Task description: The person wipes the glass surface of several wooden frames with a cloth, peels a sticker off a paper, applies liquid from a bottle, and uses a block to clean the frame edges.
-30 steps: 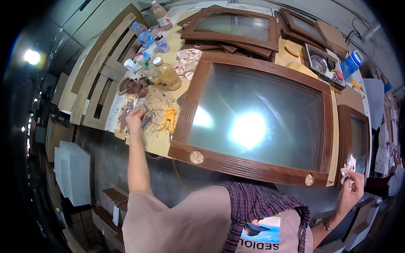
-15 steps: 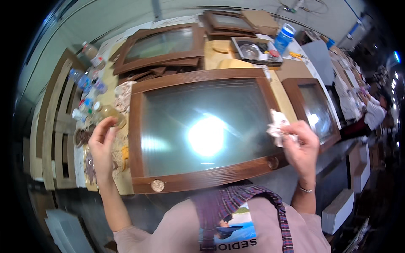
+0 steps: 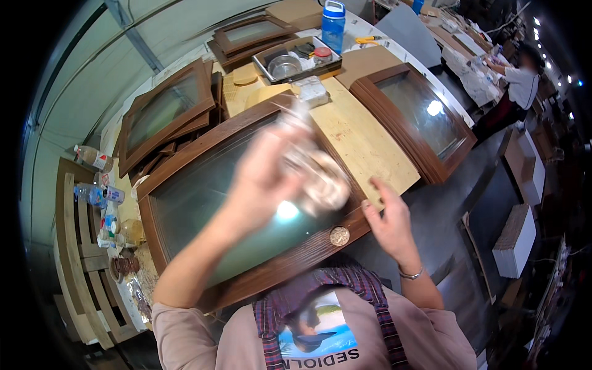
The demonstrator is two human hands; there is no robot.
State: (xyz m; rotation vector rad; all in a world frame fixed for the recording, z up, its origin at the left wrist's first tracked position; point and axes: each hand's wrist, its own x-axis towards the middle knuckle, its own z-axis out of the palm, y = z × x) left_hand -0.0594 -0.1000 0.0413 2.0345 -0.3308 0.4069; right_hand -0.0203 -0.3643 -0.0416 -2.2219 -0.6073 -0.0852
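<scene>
A brown wooden cabinet door (image 3: pixel 251 279) with a glass pane lies flat in front of me. Over its right half is my left hand (image 3: pixel 265 169), blurred by motion, with a crumpled, stained pale rag (image 3: pixel 324 185) in its grip. Whether the rag touches the glass I cannot tell. My right hand (image 3: pixel 390 221) is at the door's right front corner, fingers apart and holding nothing. Near it on the front rail is a round pale patch (image 3: pixel 340 235), perhaps a hinge hole. Light glares off the pane beside the rag.
More glazed doors (image 3: pixel 410 117) are stacked at right, others (image 3: pixel 169 117) at far left. Behind stand a tray (image 3: pixel 296 58) with a glass bowl and a blue bottle (image 3: pixel 333 28). Several bottles (image 3: pixel 92 194) line the left edge by a wooden pallet (image 3: pixel 86 259). Another person (image 3: pixel 521 86) works at far right.
My view has turned, so the door now sits slanted. My left hand has swung from the left side over the glass, now with a rag. My right hand no longer holds its white cloth.
</scene>
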